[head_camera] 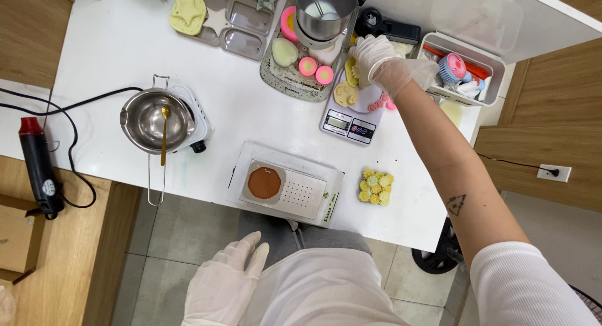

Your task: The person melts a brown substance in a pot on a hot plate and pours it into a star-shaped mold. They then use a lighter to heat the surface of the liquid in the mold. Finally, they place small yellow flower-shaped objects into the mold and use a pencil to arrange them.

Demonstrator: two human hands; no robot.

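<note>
Your right hand (376, 61), gloved, reaches over the digital scale (349, 119), fingers curled on one pale yellow wax flower (352, 72); your left hand (224, 282) rests slack and empty at your lap. Two pink round candles (315, 70) sit nearby on the white table (251, 112) over grey floor tiles

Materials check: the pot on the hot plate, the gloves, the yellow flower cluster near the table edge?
Pot: polished metal, likely stainless steel; mirror-like sheen. Right hand and left hand: thin whitish gloves, latex or similar; they wrinkle and cling. Yellow flower cluster: matte, moulded look, possibly wax or soap; cannot tell which.
</note>
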